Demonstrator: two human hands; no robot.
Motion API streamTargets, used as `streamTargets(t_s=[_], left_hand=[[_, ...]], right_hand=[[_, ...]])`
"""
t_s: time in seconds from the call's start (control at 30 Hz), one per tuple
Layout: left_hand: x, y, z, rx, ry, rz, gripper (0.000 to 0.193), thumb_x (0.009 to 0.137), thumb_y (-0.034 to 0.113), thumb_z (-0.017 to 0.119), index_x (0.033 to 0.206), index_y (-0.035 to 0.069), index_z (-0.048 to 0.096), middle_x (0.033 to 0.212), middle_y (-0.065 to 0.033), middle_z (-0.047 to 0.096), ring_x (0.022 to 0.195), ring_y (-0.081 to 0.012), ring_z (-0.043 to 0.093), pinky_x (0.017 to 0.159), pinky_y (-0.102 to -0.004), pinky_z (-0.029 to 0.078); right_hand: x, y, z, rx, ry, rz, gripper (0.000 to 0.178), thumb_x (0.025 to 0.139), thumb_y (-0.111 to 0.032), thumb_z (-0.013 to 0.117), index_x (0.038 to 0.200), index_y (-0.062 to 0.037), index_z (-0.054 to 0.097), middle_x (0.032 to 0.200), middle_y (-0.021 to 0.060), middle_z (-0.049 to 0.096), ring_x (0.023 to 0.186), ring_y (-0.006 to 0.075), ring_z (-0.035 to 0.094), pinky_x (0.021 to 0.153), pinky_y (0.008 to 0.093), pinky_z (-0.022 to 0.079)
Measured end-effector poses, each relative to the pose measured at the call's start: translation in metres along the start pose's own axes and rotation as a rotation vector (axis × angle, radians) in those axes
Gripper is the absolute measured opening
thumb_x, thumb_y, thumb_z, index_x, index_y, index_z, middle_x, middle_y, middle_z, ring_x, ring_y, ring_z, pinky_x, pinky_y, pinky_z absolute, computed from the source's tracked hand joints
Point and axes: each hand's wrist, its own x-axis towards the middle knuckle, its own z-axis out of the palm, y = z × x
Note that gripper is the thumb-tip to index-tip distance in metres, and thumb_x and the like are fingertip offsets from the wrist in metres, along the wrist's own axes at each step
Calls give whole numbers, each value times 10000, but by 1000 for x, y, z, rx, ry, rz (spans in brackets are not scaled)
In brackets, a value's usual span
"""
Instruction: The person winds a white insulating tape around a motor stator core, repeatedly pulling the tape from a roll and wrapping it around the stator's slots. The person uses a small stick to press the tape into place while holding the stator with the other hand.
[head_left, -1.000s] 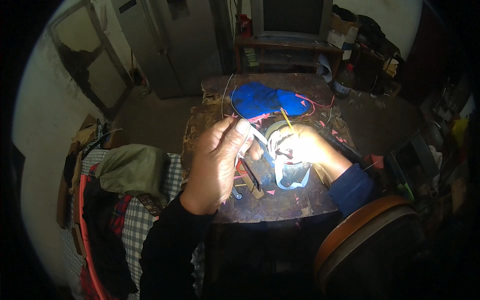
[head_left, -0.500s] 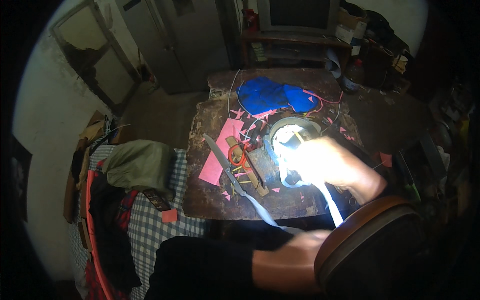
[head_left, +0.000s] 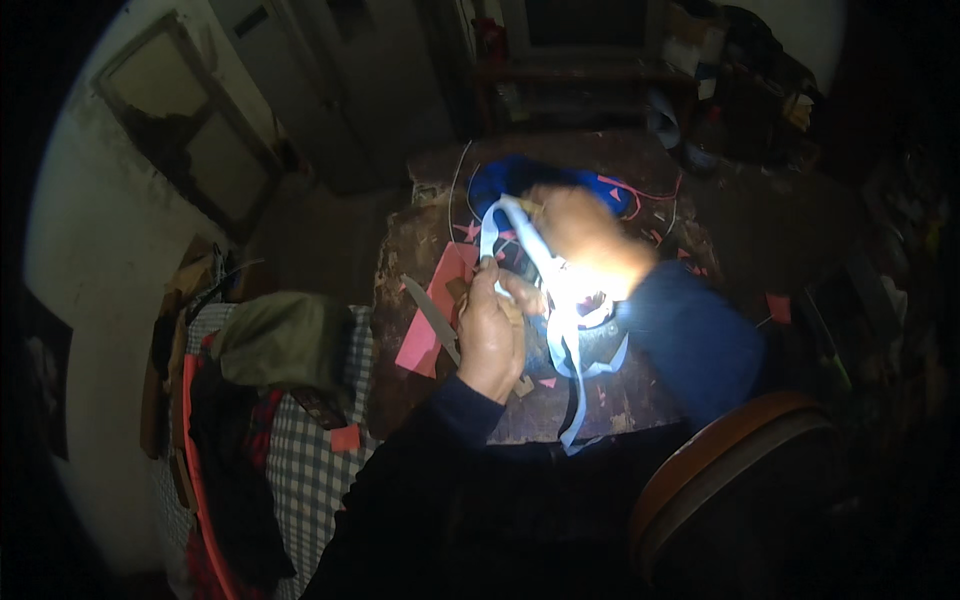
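My left hand [head_left: 490,335] is closed, thumb and fingers pinching a long white strip [head_left: 530,235] of cloth or paper. From there the strip rises, bends over and runs down into a bright glare, with a loose tail hanging over the table's near edge. My right hand [head_left: 585,235], smeared by motion and overlit, is right of the strip's upper bend; its fingers cannot be made out. Below it, a round container [head_left: 597,315] is mostly washed out by the light. Left of my left hand lie a knife [head_left: 428,308] and a pink sheet [head_left: 418,350].
A blue cloth [head_left: 490,185] lies at the far side of the worn wooden table [head_left: 640,405], among pink scraps and a pink cord [head_left: 655,200]. A checked cloth [head_left: 310,460] with a greenish fabric bundle [head_left: 280,340] is at left. A brown-rimmed round object [head_left: 720,450] blocks the lower right.
My left hand has come up from the lower edge to above the table and now pinches the strip. My right hand has moved up and away from the container. The strip's knife-side end has left the knife.
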Motion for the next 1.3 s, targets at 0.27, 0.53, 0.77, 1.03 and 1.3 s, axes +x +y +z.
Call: streamTargets(t_s=[0.27, 0.53, 0.77, 1.03, 1.3], left_hand=[[-29, 8, 19, -21, 68, -92, 384, 1089, 194, 484, 712, 131, 446, 646, 28, 389, 585, -110, 371, 598, -296, 333], [-61, -13, 9, 322, -102, 140, 441, 1135, 211, 494, 719, 67, 487, 686, 19, 487, 651, -80, 426, 626, -287, 325], [-52, -41, -27, 999, -394, 881, 221, 1006, 110, 609, 980, -87, 708, 946, -235, 690, 924, -421, 687, 929, -505, 531], [-25, -51, -52, 1004, -461, 1124, 329, 1012, 161, 574, 798, -76, 652, 749, -180, 641, 722, -353, 668, 808, -537, 574], [33, 21, -37, 476, -388, 409, 496, 1174, 286, 411, 754, 60, 546, 699, -59, 532, 690, -214, 567, 889, -451, 542]], right_hand=[[19, 42, 108, -4, 305, 22, 344, 1117, -309, 536, 1020, -39, 727, 803, 273, 737, 773, 486, 734, 750, 585, 573], [19, 33, 97, -26, 294, 45, 334, 1118, -288, 534, 1039, -31, 732, 793, 271, 738, 756, 484, 732, 745, 585, 576], [27, 66, 55, 44, 105, -73, 330, 1120, -320, 575, 1149, -41, 748, 1017, 252, 777, 956, 437, 760, 834, 545, 595], [-1, 126, 56, 453, -159, 126, 462, 1140, -326, 476, 1181, 44, 749, 1067, 273, 762, 1043, 447, 728, 970, 502, 531], [-67, 103, 44, 674, 297, 250, 417, 1152, -269, 490, 1209, 71, 725, 1064, 247, 772, 981, 354, 745, 919, 424, 550]])
